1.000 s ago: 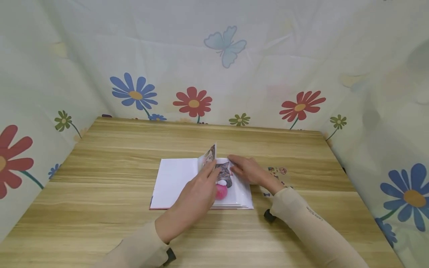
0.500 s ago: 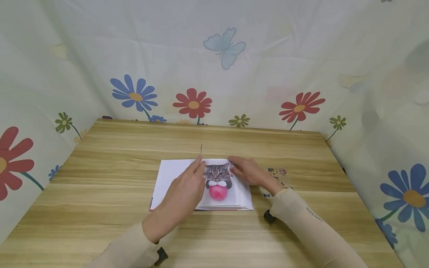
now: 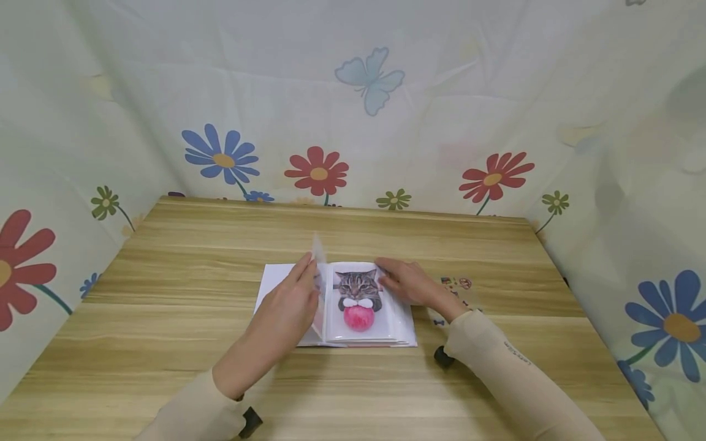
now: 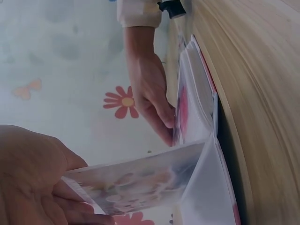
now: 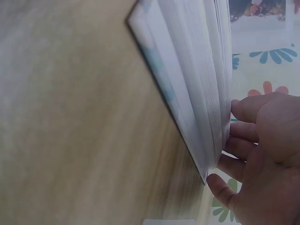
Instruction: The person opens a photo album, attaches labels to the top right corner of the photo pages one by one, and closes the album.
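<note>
A photo album point(image 3: 361, 334) lies spread on the table, with white pages in clear sleeves. Its right side shows a cat picture point(image 3: 357, 288) with a pink ball. My left hand point(image 3: 287, 306) pinches the outer edge of a raised page point(image 4: 145, 180), which stands up from the spine and leans left. The left wrist view shows a blurred picture on that page. My right hand point(image 3: 408, 280) rests at the album's far right corner. In the right wrist view its relaxed fingertips point(image 5: 241, 108) touch the edges of the page stack point(image 5: 206, 61).
A clear sheet with small colourful stickers point(image 3: 455, 283) lies right of the album, partly behind the right forearm. The wooden table point(image 3: 220, 239) is enclosed by a flowered cloth point(image 3: 265, 79) at the back and sides. A dark band piece point(image 3: 443, 356) shows at the right wrist.
My left hand has moved left, turning the raised page from over the right side past upright. The cat picture is now fully uncovered. My right hand has stayed at the album corner.
</note>
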